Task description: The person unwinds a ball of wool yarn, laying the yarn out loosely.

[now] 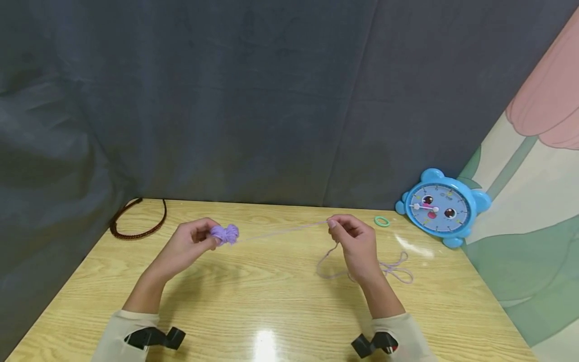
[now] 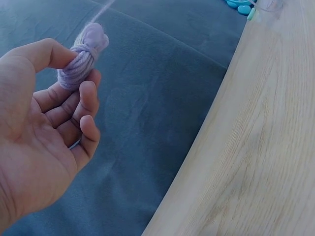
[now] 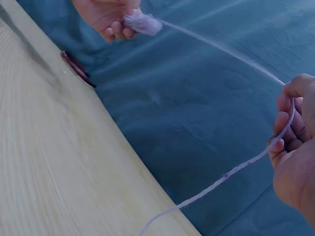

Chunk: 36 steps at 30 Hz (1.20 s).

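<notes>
Between thumb and fingers, my left hand (image 1: 192, 246) pinches a small purple bundle of yarn (image 1: 224, 234), wound and cinched at its middle. The left wrist view shows the wraps of the yarn bundle (image 2: 81, 61) with the thumb and index finger on it. One strand of yarn (image 1: 285, 231) runs from the bundle across to my right hand (image 1: 357, 246), whose thumb and index finger pinch it above the table. From there the loose tail (image 3: 216, 183) hangs down, and its looped end (image 1: 400, 271) lies on the table beside the right wrist.
A dark brown headband (image 1: 137, 235) lies at the table's back left. At the back right are a small green ring (image 1: 382, 221) and a blue bear-shaped clock (image 1: 439, 208). A dark curtain (image 1: 235, 100) hangs behind the wooden table (image 1: 253, 311).
</notes>
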Each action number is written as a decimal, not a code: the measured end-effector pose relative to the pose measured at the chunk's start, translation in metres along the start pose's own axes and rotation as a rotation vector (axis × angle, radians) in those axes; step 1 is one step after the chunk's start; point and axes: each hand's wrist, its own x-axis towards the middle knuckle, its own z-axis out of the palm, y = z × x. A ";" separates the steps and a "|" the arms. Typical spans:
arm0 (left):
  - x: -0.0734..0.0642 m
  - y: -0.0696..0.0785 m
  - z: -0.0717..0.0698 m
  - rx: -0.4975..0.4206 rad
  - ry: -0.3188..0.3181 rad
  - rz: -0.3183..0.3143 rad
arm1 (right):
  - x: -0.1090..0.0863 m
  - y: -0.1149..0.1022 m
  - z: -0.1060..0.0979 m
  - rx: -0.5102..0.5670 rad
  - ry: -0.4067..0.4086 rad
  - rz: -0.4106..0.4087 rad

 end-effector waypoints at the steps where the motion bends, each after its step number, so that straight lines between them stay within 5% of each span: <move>1: 0.000 0.000 0.000 0.000 0.001 -0.001 | 0.001 -0.001 -0.002 0.017 0.017 0.000; 17: -0.001 0.000 -0.003 0.012 0.021 -0.001 | 0.011 -0.007 -0.019 0.232 0.145 -0.046; 36: -0.001 0.001 -0.003 0.037 0.033 -0.006 | 0.016 -0.013 -0.034 0.315 0.226 -0.045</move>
